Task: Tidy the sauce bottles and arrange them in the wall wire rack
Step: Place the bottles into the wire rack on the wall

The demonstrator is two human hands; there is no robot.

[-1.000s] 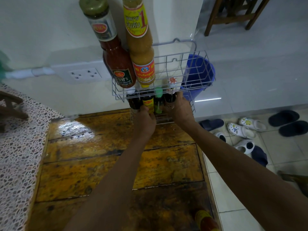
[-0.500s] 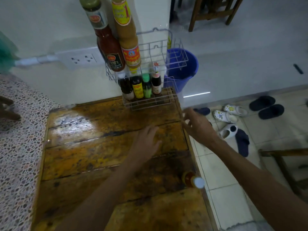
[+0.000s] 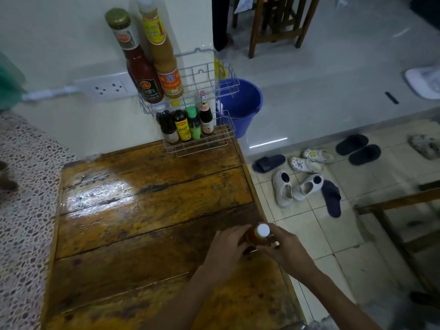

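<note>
A white wire rack (image 3: 212,75) hangs on the wall above the far edge of the wooden table (image 3: 133,210). Its upper shelf holds a tall red sauce bottle (image 3: 138,65) and a tall tan sauce bottle (image 3: 162,55). Several small dark bottles (image 3: 188,125) stand in a row on the lower shelf. At the table's right edge stands an orange sauce bottle with a white cap (image 3: 260,234). My left hand (image 3: 226,248) and my right hand (image 3: 283,251) are wrapped around it from both sides.
A blue bucket (image 3: 242,103) stands on the floor right of the rack. Sandals and white clogs (image 3: 307,177) lie scattered on the tiles beside the table. A wall socket (image 3: 107,88) sits left of the rack. Wooden chairs stand at the back and at far right.
Both hands left the lower shelf of the rack, drew back across the table and closed around the white-capped orange bottle at the right edge. The view tilted down.
</note>
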